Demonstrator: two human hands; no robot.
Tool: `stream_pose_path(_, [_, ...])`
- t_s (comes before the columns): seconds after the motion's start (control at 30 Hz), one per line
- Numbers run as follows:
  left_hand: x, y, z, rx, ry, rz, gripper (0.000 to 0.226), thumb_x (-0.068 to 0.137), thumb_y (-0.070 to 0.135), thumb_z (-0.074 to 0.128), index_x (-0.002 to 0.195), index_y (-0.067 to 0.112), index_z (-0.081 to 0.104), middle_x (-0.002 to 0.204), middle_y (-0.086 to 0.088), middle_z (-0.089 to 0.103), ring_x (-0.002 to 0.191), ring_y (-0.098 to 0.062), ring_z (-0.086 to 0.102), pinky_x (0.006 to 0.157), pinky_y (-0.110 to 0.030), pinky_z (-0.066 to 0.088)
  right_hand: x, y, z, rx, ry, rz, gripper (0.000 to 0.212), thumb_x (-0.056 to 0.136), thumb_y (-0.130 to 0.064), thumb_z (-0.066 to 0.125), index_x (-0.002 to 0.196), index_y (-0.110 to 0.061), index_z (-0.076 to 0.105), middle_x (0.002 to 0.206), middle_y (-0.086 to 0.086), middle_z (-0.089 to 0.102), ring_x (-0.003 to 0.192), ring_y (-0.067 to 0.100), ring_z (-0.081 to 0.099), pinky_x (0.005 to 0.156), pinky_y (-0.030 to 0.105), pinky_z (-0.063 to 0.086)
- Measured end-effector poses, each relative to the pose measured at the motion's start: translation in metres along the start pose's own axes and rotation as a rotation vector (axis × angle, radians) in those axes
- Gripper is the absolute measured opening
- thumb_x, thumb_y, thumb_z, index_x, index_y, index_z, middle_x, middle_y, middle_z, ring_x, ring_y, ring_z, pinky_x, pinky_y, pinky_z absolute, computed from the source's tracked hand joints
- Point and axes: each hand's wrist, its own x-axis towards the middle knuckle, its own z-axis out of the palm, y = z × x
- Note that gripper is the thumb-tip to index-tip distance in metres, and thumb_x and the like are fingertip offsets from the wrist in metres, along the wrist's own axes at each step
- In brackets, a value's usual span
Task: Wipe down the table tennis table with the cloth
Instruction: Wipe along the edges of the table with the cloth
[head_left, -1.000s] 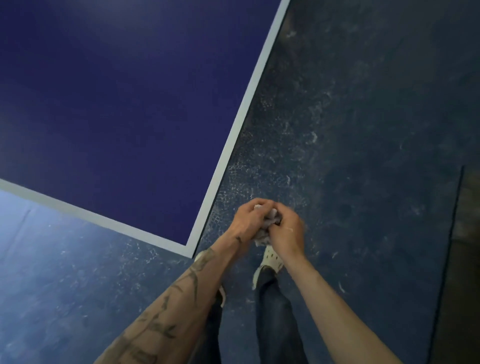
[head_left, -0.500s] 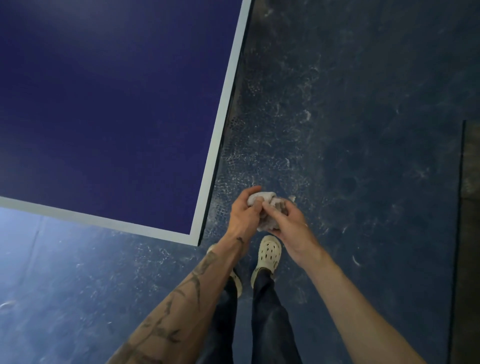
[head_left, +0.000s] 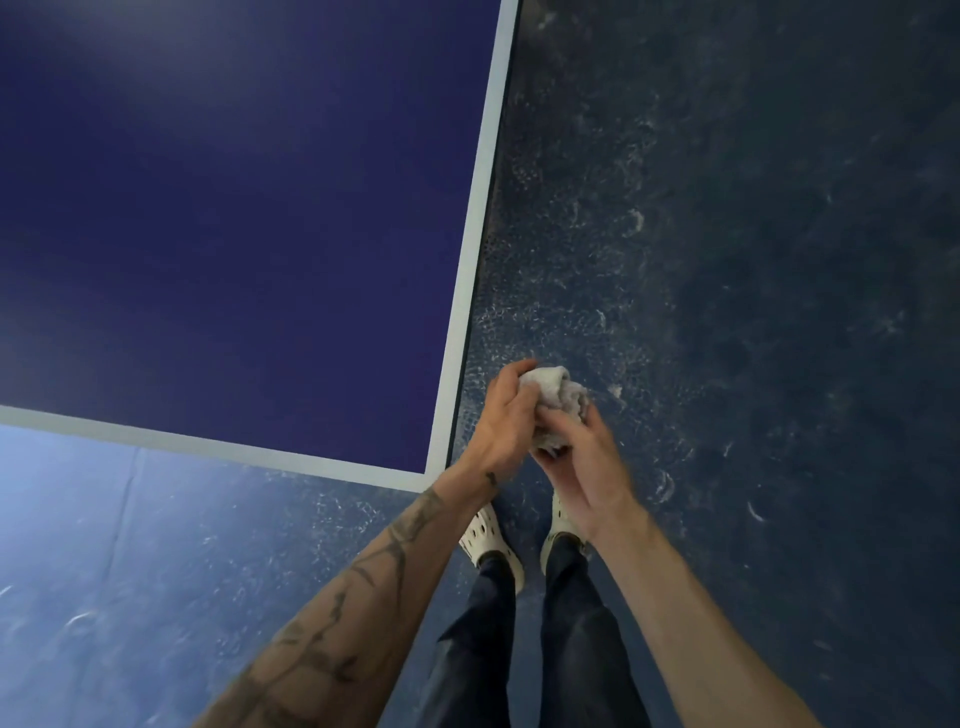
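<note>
**Balling the cloth at the counter's corner**

Head view: since half a second ago, the near corner of the table tennis counter (head_left: 234, 208) has slid closer to my left wrist. My right grip (head_left: 576, 467) has dropped from on top of the cloth (head_left: 558, 392) to cup it from below.

Both grips are clamped on the cloth. The left grip (head_left: 506, 415) curls its fingers over the top of the wad, and the right wraps the underside. The cloth hangs in the air between them, over the floor (head_left: 753, 260). It is just beside the counter's right edge and not touching it.

I judge I am using both grips to knead the loose fabric into a pad that one palm can press flat. Standing at the corner gives me an edge to start the wiping from, and no wiping has begun yet.

The cloth is pale grey, soft and crumpled into rounded folds. The counter is flat, matte and deep blue, with a pale border stripe (head_left: 470, 249) that meets in a sharp square corner. The floor is darker blue with whitish swirling scuffs, and it looks pebbled close to the counter's edge. Below my grips are cream perforated clogs (head_left: 488, 540) and dark denim trousers (head_left: 576, 623).
</note>
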Motion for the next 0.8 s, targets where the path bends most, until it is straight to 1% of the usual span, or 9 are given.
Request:
stream_pose_path(0.07, [-0.001,0.0,-0.003,-0.047,-0.024,-0.033,0.038,0.111,0.021,0.037,0.147,0.024,0.048,0.143,-0.009,0.055,0.128,-0.02,0.059,0.105,-0.036,0.053,0.001,0.002,0.003,0.014,0.027,-0.027,0.042,0.101,-0.01,0.069,0.143,-0.015,0.06,0.132,0.011,0.074,0.123,0.023,0.071,0.098,0.033,0.056])
stream_pose_path(0.13, [-0.001,0.001,-0.006,-0.059,-0.034,-0.046,0.033,0.11,0.018,0.041,0.138,0.026,0.055,0.126,-0.004,0.067,0.109,-0.009,0.069,0.085,-0.023,0.056,0.004,0.001,0.004,0.023,0.05,-0.053,0.041,0.101,-0.008,0.068,0.141,-0.014,0.062,0.13,0.01,0.075,0.118,0.021,0.073,0.09,0.028,0.059])
stream_pose_path(0.2, [0.0,0.005,-0.012,-0.068,-0.037,-0.048,0.028,0.108,0.015,0.046,0.13,0.026,0.06,0.11,0.003,0.073,0.091,0.0,0.072,0.074,-0.017,0.055,0.006,-0.001,0.006,0.02,0.07,-0.062,0.037,0.101,-0.006,0.068,0.137,-0.013,0.065,0.125,0.011,0.077,0.112,0.019,0.075,0.083,0.024,0.06])
stream_pose_path(0.3, [0.003,0.013,-0.02,0.044,-0.041,-0.012,0.03,0.104,0.011,0.055,0.13,0.023,0.064,0.115,0.002,0.071,0.103,-0.011,0.07,0.085,-0.027,0.057,0.009,-0.004,0.008,-0.092,0.136,-0.123,0.031,0.098,0.0,0.07,0.127,-0.012,0.07,0.116,0.01,0.08,0.105,0.02,0.078,0.078,0.022,0.061])
stream_pose_path(0.37, [0.005,0.018,-0.027,0.197,-0.037,0.061,0.03,0.102,0.013,0.06,0.131,0.021,0.064,0.119,0.003,0.068,0.107,-0.014,0.067,0.088,-0.028,0.057,0.011,-0.004,0.008,-0.251,0.181,-0.186,0.031,0.095,0.001,0.074,0.122,-0.014,0.073,0.112,0.006,0.081,0.103,0.018,0.078,0.08,0.022,0.061])
stream_pose_path(0.47, [0.008,0.028,-0.043,0.332,0.058,0.255,0.022,0.106,0.019,0.059,0.127,0.02,0.066,0.118,0.007,0.068,0.104,-0.002,0.064,0.083,-0.017,0.053,0.01,-0.001,0.006,-0.545,0.257,-0.26,0.032,0.089,0.002,0.08,0.117,-0.015,0.074,0.104,-0.002,0.079,0.093,0.007,0.075,0.077,0.02,0.057])
stream_pose_path(0.53, [0.013,0.036,-0.058,0.404,0.18,0.444,0.02,0.108,0.016,0.056,0.123,0.015,0.068,0.116,0.004,0.067,0.102,-0.005,0.064,0.085,-0.019,0.053,0.002,0.01,0.005,-0.641,0.194,-0.267,0.032,0.089,-0.001,0.08,0.112,-0.023,0.073,0.097,-0.011,0.077,0.086,0.003,0.072,0.072,0.015,0.055])
stream_pose_path(0.63, [0.028,0.048,-0.079,0.603,0.345,0.648,0.021,0.106,0.007,0.053,0.122,0.006,0.067,0.119,-0.005,0.06,0.101,-0.019,0.059,0.086,-0.032,0.051,-0.016,0.047,0.009,-0.758,0.052,-0.242,0.032,0.092,-0.013,0.081,0.111,-0.036,0.07,0.104,-0.017,0.074,0.092,0.002,0.072,0.075,0.017,0.057])
stream_pose_path(0.8, [0.056,0.059,-0.101,0.91,0.418,0.727,0.03,0.102,0.003,0.052,0.13,0.003,0.063,0.137,-0.014,0.057,0.124,-0.032,0.054,0.103,-0.045,0.044,-0.023,0.081,0.019,-0.7,0.066,-0.305,0.042,0.092,-0.007,0.08,0.11,-0.043,0.071,0.116,-0.01,0.072,0.108,0.009,0.072,0.091,0.029,0.06])
